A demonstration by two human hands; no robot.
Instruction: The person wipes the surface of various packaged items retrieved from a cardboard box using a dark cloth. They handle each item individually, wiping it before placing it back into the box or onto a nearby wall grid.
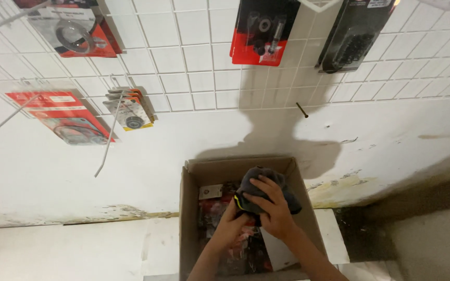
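Both hands are down in the cardboard box point(191, 218), and the right hand point(273, 205) has its grip closed over a dark grey cloth point(259, 179) with a thin yellow-green edge, fingers spread across the top of it and curled around the bundle. Left hand point(230, 229) comes in from below, just under the cloth, touching its lower edge; whether its fingers are closed on the cloth or on something beneath it I cannot tell, since the right hand and the cloth cover them. That cloth sits high in the box, toward the back wall, above a jumble of red and black packets point(214, 208) that fill the bottom. Box flaps stand open, and the box rests on the floor against a white wall point(391, 135). Up on the wall a white wire grid point(194, 78) carries hanging packs: a red and black one point(261, 31) right above the box, a black one point(352, 34) beside it, a small orange-edged stack point(130, 109) off to the left, and two red-backed packs point(66, 117) further left.
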